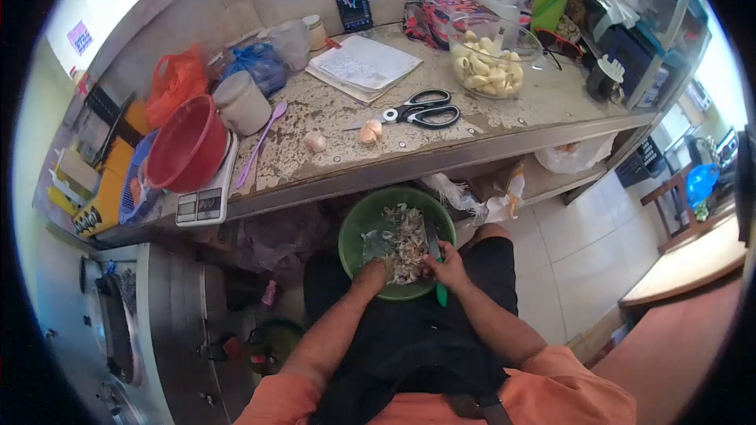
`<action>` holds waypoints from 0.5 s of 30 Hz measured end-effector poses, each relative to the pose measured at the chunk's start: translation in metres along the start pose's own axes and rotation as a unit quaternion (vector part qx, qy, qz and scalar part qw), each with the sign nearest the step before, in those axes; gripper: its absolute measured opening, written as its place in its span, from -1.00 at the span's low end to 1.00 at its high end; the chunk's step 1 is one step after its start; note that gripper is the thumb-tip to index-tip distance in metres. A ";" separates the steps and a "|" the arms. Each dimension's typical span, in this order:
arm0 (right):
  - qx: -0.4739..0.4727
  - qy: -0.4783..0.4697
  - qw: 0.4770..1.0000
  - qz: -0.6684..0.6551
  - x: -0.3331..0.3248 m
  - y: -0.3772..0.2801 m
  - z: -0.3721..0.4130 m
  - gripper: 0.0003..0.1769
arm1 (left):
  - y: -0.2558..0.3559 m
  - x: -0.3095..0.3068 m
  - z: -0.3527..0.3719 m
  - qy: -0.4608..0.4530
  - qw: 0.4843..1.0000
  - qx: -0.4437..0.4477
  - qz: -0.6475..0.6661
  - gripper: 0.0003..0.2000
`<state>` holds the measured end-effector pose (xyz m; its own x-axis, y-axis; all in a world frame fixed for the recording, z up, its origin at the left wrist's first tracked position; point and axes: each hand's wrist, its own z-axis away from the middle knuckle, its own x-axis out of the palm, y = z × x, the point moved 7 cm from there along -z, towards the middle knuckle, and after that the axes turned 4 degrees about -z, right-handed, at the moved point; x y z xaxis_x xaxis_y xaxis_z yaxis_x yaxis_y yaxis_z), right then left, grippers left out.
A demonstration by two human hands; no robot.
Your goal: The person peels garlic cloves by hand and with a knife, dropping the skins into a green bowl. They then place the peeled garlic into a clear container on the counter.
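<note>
A green bowl (347, 228) sits on my lap with papery garlic peels (408, 240) heaped in it. My left hand (373, 274) reaches over the near left rim, its fingers down in the bowl and mostly hidden. At the right rim, my right hand (448, 266) is closed around a knife. Its green handle (442, 294) points toward me and its blade (431, 236) lies along the inside of the bowl. The right fingertips are close to the peels; whether they also pinch something is too small to tell.
On the worktop ahead are garlic bulbs (370, 132), scissors (425, 110), a notebook (364, 67) and a clear bowl of peeled garlic cloves (487, 75). A red basin (185, 145) rests on a kitchen scale (206, 206) to the left. The worktop's front edge (441, 159) overhangs beyond the green bowl.
</note>
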<state>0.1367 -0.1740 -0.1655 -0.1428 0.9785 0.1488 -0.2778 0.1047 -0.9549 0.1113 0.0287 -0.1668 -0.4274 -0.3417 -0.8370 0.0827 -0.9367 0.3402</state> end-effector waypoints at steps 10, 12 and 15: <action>0.017 -0.001 0.998 0.068 0.001 -0.005 0.005 -0.49 | 0.007 0.002 -0.014 0.045 0.995 0.074 -0.053 -0.75; 0.024 0.002 0.997 0.072 0.001 -0.006 0.005 -0.49 | 0.005 0.015 -0.022 0.065 0.985 0.131 -0.094 -0.76; 0.006 0.009 0.998 0.061 0.000 -0.001 0.003 -0.50 | 0.001 0.018 -0.028 0.067 0.991 0.108 -0.050 -0.77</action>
<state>0.1343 -0.1741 -0.1639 -0.1582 0.9870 0.0273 -0.2711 -0.0168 -0.9624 0.1290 0.0192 -0.1931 -0.3001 -0.2694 -0.9151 -0.1546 -0.9329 0.3253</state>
